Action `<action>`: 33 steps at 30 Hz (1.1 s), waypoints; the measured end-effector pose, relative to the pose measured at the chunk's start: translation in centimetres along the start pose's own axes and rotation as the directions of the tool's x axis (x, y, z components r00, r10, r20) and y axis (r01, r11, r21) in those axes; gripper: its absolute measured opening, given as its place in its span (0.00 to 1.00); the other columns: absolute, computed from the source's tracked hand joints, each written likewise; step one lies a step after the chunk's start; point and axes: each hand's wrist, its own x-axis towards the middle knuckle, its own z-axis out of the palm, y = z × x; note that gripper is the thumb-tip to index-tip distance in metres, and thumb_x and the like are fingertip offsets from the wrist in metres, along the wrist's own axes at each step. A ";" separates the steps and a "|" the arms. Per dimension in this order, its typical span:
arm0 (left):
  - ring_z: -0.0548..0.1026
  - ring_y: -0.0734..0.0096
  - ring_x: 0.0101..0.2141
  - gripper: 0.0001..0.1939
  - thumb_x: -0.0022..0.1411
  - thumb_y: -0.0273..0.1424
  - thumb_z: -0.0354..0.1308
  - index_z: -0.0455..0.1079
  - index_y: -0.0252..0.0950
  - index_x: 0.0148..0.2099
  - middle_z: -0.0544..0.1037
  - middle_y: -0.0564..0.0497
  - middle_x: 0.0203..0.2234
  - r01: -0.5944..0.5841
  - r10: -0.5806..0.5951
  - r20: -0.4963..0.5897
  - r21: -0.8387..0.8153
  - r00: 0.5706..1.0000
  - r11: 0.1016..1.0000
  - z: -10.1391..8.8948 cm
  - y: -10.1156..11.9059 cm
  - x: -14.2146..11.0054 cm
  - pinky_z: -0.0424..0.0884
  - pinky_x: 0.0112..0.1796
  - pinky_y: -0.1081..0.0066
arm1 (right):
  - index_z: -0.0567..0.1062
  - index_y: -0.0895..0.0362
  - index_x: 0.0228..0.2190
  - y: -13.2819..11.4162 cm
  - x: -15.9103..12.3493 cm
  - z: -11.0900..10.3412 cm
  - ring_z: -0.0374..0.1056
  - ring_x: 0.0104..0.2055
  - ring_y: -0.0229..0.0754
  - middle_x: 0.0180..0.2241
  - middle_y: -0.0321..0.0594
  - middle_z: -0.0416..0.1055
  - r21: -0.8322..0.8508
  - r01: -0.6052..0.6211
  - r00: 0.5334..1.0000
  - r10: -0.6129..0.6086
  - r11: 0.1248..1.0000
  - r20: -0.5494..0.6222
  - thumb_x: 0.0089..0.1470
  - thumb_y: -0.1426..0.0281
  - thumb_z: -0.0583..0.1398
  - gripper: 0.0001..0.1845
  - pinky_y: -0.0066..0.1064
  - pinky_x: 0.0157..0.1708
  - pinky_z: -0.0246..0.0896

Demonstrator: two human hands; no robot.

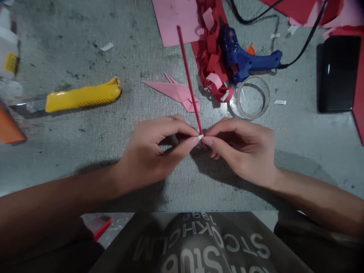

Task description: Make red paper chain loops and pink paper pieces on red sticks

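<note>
A thin red stick [189, 77] slants up and away from between my hands, its near end poking out just below my fingertips. Around it near that end is a small white paper strip [201, 137]. My left hand [160, 146] pinches the strip's left side between thumb and index finger. On the other side, the thumb and index finger of my right hand [241, 148] pinch at the strip and the stick. Just beyond my fingers, a folded pink paper piece [176, 91] lies on the table, with the stick crossing over its right end.
Left lies a yellow utility knife [82, 96]. At the upper right are a blue glue gun [239, 57] with a black cord, a clear tape roll [253, 98], a red paper chain [213, 60] and a black phone-like object [338, 74]. Pink paper [178, 21] lies at the top.
</note>
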 end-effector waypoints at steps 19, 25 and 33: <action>0.84 0.73 0.34 0.06 0.71 0.27 0.67 0.80 0.42 0.38 0.87 0.55 0.36 -0.073 0.073 0.010 0.106 0.997 0.992 -0.3 0.6 0.2 0.81 0.36 0.71 | 0.84 0.48 0.40 -0.4 -0.7 -0.1 0.80 0.36 0.42 0.39 0.37 0.85 -0.305 0.179 0.984 -0.175 0.935 0.040 0.67 0.71 0.65 0.07 0.36 0.37 0.77; 0.82 0.72 0.32 0.06 0.71 0.29 0.65 0.80 0.42 0.39 0.86 0.54 0.34 -0.003 -0.002 0.035 0.145 0.999 0.989 -0.3 0.8 0.1 0.75 0.30 0.69 | 0.83 0.48 0.41 -0.3 -0.7 -0.1 0.78 0.36 0.42 0.37 0.37 0.83 -0.355 0.245 0.966 -0.257 0.902 0.013 0.64 0.73 0.68 0.06 0.36 0.39 0.75; 0.84 0.70 0.37 0.06 0.72 0.30 0.65 0.81 0.44 0.39 0.87 0.55 0.36 -0.071 0.071 0.007 0.213 0.997 0.974 0.0 0.6 -0.1 0.80 0.37 0.69 | 0.83 0.49 0.40 -0.3 -0.5 0.0 0.79 0.37 0.42 0.39 0.37 0.84 -0.345 0.203 0.978 -0.204 0.916 0.033 0.67 0.72 0.64 0.07 0.35 0.41 0.75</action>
